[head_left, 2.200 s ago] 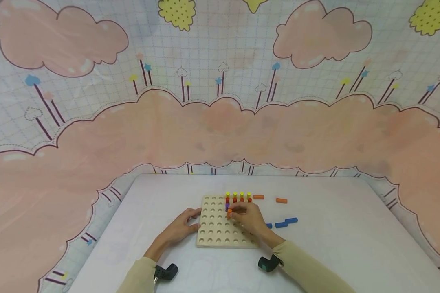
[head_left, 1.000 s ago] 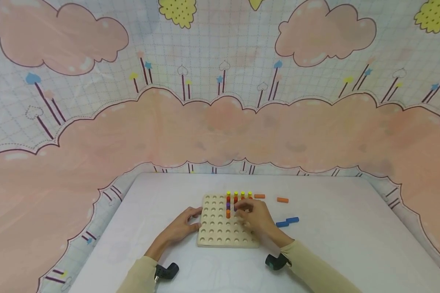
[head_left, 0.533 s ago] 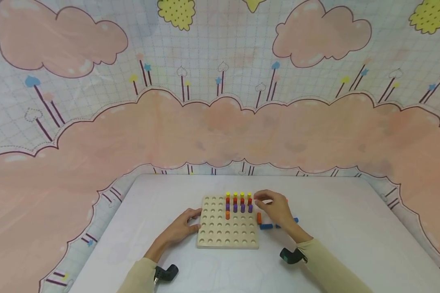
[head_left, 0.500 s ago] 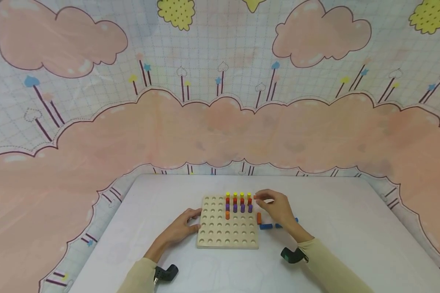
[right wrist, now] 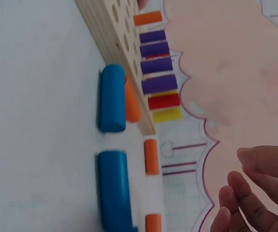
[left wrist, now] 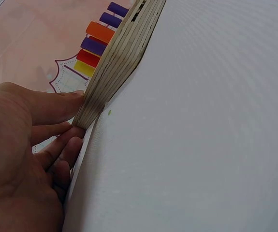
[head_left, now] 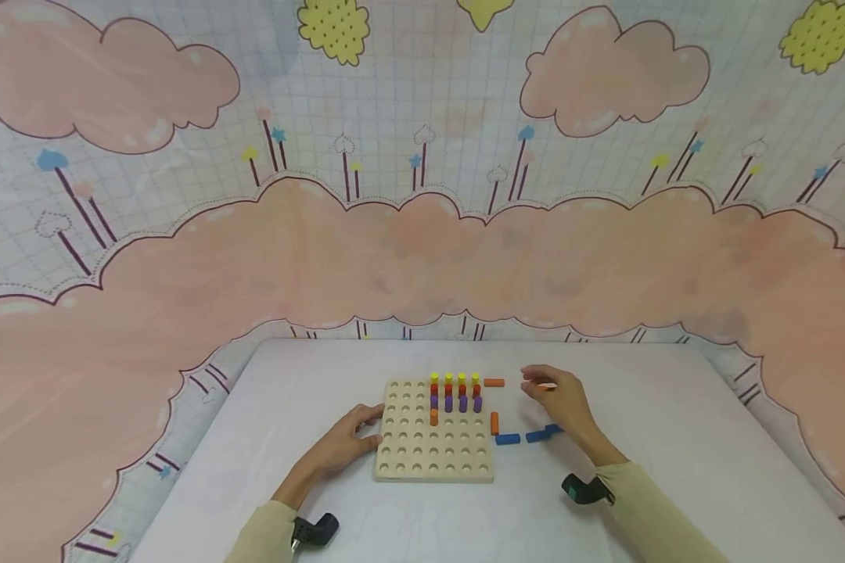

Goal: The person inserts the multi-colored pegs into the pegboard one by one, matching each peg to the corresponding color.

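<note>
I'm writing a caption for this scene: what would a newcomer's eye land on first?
Probably the printed backdrop, filling the head view's upper part with big pink clouds. Then the wooden board on the white table, with pegs in yellow, red and purple rows of four toward its far right corner. Loose blue pegs and orange pegs lie to its right.

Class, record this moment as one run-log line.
left hand touches pale wooden pegboard; right hand holds nothing; one orange cylindrical peg upright in pegboard; blue cylindrical pegs loose on white table
</note>
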{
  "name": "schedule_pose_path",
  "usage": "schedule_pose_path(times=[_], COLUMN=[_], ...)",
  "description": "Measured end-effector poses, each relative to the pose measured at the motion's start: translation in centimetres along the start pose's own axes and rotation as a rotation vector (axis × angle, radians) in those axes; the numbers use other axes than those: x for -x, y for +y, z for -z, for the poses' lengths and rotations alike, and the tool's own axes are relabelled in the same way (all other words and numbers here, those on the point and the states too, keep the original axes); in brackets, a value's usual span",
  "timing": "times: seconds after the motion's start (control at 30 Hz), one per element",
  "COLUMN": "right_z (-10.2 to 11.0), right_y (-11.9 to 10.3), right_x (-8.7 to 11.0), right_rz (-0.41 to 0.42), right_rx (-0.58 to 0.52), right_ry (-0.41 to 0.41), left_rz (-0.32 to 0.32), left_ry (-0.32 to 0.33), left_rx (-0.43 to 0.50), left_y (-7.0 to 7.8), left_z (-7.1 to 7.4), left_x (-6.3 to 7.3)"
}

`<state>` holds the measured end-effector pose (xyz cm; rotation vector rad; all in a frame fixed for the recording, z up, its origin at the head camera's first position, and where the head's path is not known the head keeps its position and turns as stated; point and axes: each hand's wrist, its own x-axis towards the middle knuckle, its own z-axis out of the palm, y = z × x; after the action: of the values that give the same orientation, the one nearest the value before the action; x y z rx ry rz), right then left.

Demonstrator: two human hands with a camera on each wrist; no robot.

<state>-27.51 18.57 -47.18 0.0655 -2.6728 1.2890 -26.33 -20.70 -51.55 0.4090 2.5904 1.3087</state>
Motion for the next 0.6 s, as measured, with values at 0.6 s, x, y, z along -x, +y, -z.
schedule_pose_path(times=[0.6], right_z=[2.0], right_y=[4.7], right_x=[-0.8], right_rz=[-0.113], right_rx=[0.027], right_ry=[-0.018], left_rz=[-0.026], left_ry=[-0.005], left_rx=[0.006], left_y=[0.0], left_z=[-0.1], left_x=[0.3])
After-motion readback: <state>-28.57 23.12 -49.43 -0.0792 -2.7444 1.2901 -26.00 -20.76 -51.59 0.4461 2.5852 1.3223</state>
